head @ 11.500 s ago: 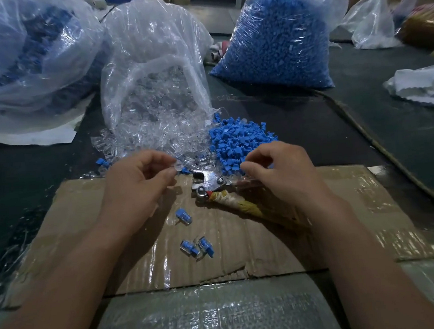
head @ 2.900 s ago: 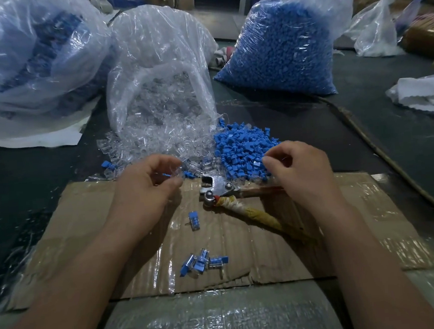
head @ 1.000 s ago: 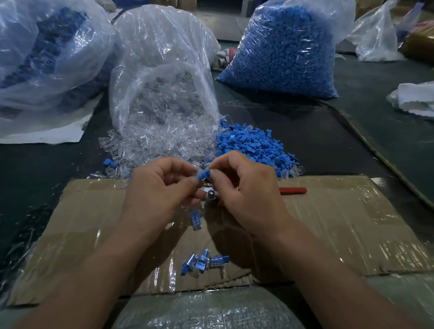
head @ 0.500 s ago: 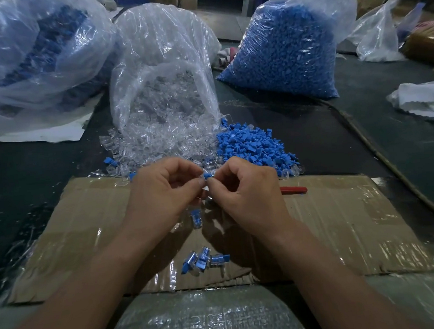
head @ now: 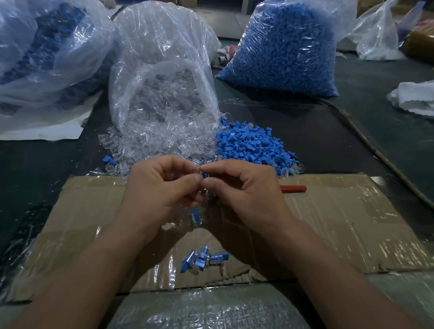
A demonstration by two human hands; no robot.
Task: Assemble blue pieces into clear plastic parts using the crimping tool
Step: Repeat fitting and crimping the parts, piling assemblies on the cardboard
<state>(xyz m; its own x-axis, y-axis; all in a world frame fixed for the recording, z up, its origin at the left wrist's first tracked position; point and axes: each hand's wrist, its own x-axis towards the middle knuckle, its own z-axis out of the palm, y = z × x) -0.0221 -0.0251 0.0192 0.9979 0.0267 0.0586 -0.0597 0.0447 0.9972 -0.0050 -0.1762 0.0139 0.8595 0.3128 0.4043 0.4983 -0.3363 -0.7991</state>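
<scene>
Pinching a blue piece (head: 204, 175) between both closed grips, left hand (head: 161, 192) and right hand (head: 244, 190) meet; crimping tool (head: 293, 188) lies just right, red handle pointing right, nearest the right hand.

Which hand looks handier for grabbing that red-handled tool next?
Probably the right hand: the tool's red handle pokes out just beside it on the cardboard. The left hand sits farther off and could hold the blue piece.

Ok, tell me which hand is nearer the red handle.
Right. The right hand sits beside the red handle; the left hand lies farther left, past the right.
</scene>
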